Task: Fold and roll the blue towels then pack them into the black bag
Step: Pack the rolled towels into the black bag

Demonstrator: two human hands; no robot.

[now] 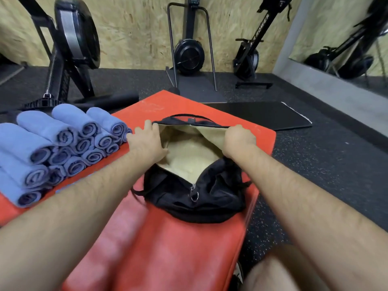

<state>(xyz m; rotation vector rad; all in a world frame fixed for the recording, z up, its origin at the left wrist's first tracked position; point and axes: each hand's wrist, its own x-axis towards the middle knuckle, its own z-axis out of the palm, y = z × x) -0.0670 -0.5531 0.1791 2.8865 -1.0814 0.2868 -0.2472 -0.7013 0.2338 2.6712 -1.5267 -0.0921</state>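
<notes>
Left hand [147, 141] grips the left edge of the black bag [201, 206] opening, fingers laid over the outside of the rim and thumb tucked inside against the lining. Right hand [239, 139] is curled into a fist around the right edge of the same opening. The two hands are set apart and hold the mouth wide, exposing the beige lining [189, 158]; no contents are visible inside. The bag lies on its side near the middle of a red padded platform [168, 248], with its zipper pull ring [194, 196] at the near end of the opening. The rolled blue towels [63, 143] are stacked in several tiers on the left part of the platform, spiral ends facing the bag, the nearest roll just beside the left hand. A black floor mat [262, 116] lies on the speckled floor to the far right of the platform. Rowing machines [189, 53] stand upright against the far chipboard wall.
</notes>
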